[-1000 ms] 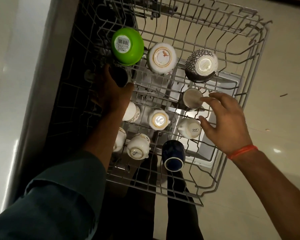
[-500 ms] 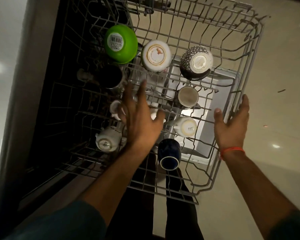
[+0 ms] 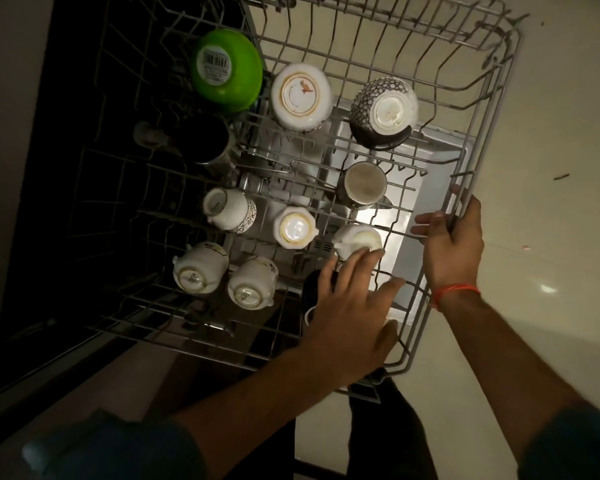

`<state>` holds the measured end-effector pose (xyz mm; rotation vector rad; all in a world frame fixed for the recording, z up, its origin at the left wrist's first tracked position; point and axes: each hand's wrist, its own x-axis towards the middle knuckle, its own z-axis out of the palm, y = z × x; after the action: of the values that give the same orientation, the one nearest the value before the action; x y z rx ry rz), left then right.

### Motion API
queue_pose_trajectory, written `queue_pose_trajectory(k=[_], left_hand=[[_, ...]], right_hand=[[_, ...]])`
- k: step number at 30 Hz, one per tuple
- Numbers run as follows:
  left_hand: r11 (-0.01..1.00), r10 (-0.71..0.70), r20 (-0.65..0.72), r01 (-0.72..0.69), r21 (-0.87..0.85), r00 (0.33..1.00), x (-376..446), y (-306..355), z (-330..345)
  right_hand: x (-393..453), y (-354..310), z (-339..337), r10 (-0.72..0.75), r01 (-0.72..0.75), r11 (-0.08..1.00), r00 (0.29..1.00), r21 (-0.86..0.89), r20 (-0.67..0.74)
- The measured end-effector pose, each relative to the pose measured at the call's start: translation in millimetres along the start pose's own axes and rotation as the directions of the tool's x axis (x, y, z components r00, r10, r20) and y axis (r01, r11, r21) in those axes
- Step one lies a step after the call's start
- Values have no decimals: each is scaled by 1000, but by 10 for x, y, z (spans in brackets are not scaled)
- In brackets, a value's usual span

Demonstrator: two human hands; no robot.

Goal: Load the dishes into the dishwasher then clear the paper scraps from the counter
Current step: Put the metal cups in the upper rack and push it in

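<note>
Your right hand (image 3: 449,244) grips the right side wall of the upper rack (image 3: 478,140), thumb outside the wire and fingers curled over it to the inside. That looks like a steadying hold, or the start of a push to slide the rack back into the dishwasher.

Your left hand (image 3: 350,306) is spread flat and relaxed over the near right corner of the rack, holding nothing. Its fingertips (image 3: 371,252) reach the base of a white cup (image 3: 355,239), and the palm covers most of a dark mug (image 3: 312,289); whether it presses on either I cannot tell.

Every dish sits mouth down, so water can drain off. On the far row stand a green bowl (image 3: 227,69), a white bowl (image 3: 300,95) and a patterned bowl (image 3: 383,110). Near the left side, in shadow, is a steel tumbler (image 3: 208,142); a second steel cup (image 3: 362,185) sits to the right of centre. Four more white cups fill the near left part, one (image 3: 229,209) lying tilted on its side.

With the rack this full, loading looks close to done. No worktop or paper scraps are in view, so that part is still ahead. If you push the rack in, watch the tilted cup; a jolt could roll it against its neighbours.
</note>
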<state>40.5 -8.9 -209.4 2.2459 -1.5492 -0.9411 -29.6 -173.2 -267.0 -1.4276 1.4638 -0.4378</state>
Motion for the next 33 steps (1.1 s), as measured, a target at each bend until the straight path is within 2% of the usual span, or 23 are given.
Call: queue_pose_trajectory(k=[5, 9, 13, 16, 18, 20, 26, 33], left_hand=[[992, 68, 103, -78, 101, 992, -179, 326, 305], [984, -61, 79, 47, 174, 995, -228, 547, 482], [970, -155, -32, 158, 183, 987, -183, 726, 643], [956, -231, -132, 250, 151, 964, -79, 860, 683], [949, -276, -134, 292, 119, 952, -46, 917, 742], [942, -311, -127, 323, 89, 942, -63, 930, 809], [941, -339, -211, 330, -80, 917, 8, 890, 1017], [937, -319, -279, 257, -238, 906, -55, 837, 1065]], right_hand=[[45, 68, 13, -32, 30, 995, 999, 97, 13], [86, 107, 9, -9, -4, 981, 998, 196, 70], [105, 181, -194, -43, 37, 999, 966, 28, 255], [132, 136, -388, -25, 86, 989, 893, -116, 449], [147, 92, -461, -27, 130, 977, 859, -167, 512], [121, 69, -459, -36, 134, 978, 862, -159, 505], [104, 216, -309, -81, 93, 996, 932, -18, 353], [102, 218, -323, -154, 161, 987, 923, 11, 353]])
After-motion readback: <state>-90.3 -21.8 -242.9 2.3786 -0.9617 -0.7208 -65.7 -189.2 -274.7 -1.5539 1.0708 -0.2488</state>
